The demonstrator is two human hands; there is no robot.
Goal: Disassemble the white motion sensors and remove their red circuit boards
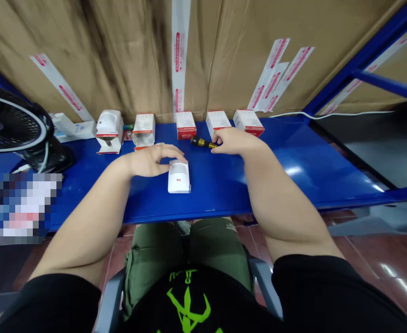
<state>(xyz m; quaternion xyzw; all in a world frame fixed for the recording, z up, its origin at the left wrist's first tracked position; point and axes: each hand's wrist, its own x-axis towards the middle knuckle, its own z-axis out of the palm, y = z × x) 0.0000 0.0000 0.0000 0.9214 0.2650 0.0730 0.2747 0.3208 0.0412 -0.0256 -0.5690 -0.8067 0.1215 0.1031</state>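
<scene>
Left hand (151,160), narrow and curved, on a small white plastic sensor case (178,178), grip hard to tell. Right hand (233,141), low at the end of a black-and-yellow screwdriver (202,142), grip also unclear. Farther out, white-and-red cardboard boxes (217,121) in a row on a blue metal shelf (276,162), all close for easy reach.

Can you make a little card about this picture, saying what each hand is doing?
Left hand: touching a white plastic motion sensor
Right hand: at the tip of a black-and-yellow screwdriver
Surface: glossy blue metal shelf
Along the back: white-and-red cardboard boxes
Far left: round black desk fan
</scene>
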